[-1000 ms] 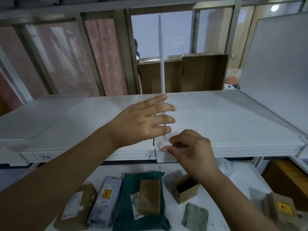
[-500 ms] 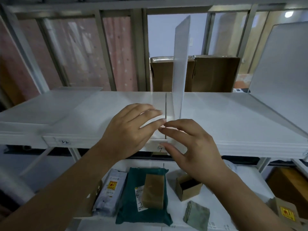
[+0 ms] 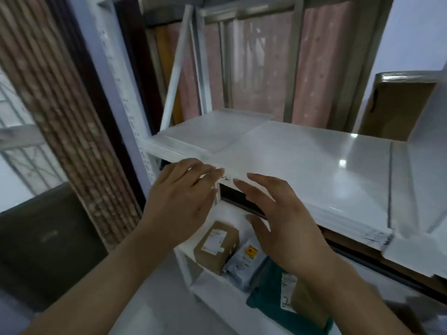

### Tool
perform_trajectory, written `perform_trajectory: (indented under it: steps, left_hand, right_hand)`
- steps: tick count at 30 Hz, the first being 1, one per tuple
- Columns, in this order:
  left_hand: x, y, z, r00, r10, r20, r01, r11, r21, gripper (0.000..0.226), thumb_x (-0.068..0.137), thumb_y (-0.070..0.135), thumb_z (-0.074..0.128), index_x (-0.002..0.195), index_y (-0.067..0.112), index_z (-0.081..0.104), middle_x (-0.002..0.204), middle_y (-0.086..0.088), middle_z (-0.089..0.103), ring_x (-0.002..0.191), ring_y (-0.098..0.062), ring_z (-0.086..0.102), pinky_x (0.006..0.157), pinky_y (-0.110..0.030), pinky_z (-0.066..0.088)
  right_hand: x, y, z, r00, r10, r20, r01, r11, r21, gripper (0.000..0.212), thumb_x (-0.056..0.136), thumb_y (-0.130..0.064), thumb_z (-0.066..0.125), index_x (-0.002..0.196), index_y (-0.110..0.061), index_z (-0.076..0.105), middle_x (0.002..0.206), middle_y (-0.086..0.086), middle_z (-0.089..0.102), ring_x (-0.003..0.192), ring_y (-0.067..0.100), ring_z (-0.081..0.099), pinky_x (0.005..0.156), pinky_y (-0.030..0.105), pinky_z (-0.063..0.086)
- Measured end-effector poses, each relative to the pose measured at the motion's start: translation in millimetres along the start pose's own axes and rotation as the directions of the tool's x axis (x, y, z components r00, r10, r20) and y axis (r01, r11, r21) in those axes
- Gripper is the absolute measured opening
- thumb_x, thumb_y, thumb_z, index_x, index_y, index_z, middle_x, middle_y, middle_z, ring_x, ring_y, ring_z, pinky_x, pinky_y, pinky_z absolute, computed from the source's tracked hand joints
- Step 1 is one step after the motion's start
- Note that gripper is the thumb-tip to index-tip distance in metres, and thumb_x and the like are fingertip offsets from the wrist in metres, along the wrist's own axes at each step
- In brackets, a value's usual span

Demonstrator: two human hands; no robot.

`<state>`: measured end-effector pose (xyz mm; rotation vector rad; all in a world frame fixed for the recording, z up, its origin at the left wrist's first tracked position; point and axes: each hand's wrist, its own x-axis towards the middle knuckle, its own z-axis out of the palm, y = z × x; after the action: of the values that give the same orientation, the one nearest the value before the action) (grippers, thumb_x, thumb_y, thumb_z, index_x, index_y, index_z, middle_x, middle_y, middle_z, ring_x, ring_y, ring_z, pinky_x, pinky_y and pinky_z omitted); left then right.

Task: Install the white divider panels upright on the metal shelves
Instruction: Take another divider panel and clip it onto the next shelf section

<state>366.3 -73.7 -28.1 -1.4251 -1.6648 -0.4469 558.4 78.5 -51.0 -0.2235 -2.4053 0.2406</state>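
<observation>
The white metal shelf point(image 3: 338, 213) runs from the left post to the right edge of the head view. Two white panels lie flat on it, a smaller one point(image 3: 212, 131) at the far left and a larger one point(image 3: 302, 160) beside it. An upright divider point(image 3: 428, 170), blurred, stands at the far right, its foot over the shelf's front lip. My left hand point(image 3: 179, 201) is open, its fingertips at the front edge near the seam between the flat panels. My right hand point(image 3: 283, 218) hovers open just in front of the edge, holding nothing.
The shelf's white corner post point(image 3: 121, 93) stands at the left, with curtains behind. On the lower shelf lie a brown parcel point(image 3: 215, 243), a grey bag point(image 3: 244, 259) and a teal bag point(image 3: 266, 298). A cardboard box point(image 3: 396, 107) sits behind at the right.
Both hands have let go of the upright divider and moved left along the shelf's front edge. The view has swung left, so the divider now stands at the far right.
</observation>
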Motion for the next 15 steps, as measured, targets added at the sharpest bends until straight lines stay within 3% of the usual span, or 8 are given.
perform_trajectory:
  steps: [2,5,9,15]
  left_hand:
    - [-10.9,-17.6,-7.7,1.000,-0.030,-0.001,0.030,1.000,-0.008,0.031,0.097,0.017,0.071,0.127,0.011,0.078,0.120,-0.008,0.078,0.116,-0.031,0.067,0.100,-0.045,0.050]
    - [-30.1,-58.1,-19.1,0.997,-0.074,0.023,0.074,0.997,0.000,0.030,0.098,0.017,0.069,0.125,0.013,0.078,0.120,-0.007,0.078,0.115,-0.029,0.069,0.098,-0.046,0.057]
    - [-43.4,-119.4,-25.0,0.994,-0.107,0.031,0.107,0.994,0.004,0.029,0.093,0.017,0.072,0.121,0.014,0.079,0.117,-0.006,0.079,0.109,-0.028,0.071,0.094,-0.045,0.060]
    - [-56.3,-194.9,-8.0,0.983,-0.167,0.072,0.170,0.985,-0.035,0.024,0.098,0.014,0.075,0.121,0.015,0.079,0.117,-0.003,0.078,0.109,-0.026,0.071,0.090,-0.049,0.063]
  right_hand:
    - [17.6,-6.2,20.1,0.999,-0.043,-0.019,0.044,0.999,0.022,0.067,0.090,-0.008,0.072,0.151,-0.024,0.051,0.152,0.005,0.052,0.137,0.021,0.045,0.117,0.027,0.034]
    - [57.6,-30.2,55.1,0.996,-0.091,-0.012,0.091,0.994,0.055,0.065,0.087,-0.004,0.073,0.148,-0.020,0.056,0.149,0.010,0.055,0.135,0.026,0.050,0.115,0.038,0.043]
    - [106.3,-58.8,86.8,0.992,-0.124,0.000,0.124,0.992,0.024,0.061,0.088,-0.012,0.077,0.145,-0.020,0.059,0.149,0.009,0.056,0.135,0.029,0.052,0.113,0.044,0.045]
    - [157.8,-66.2,110.9,0.998,-0.027,0.064,0.035,0.993,-0.116,0.064,0.089,-0.025,0.077,0.149,-0.026,0.055,0.152,0.004,0.053,0.137,0.028,0.049,0.111,0.051,0.046]
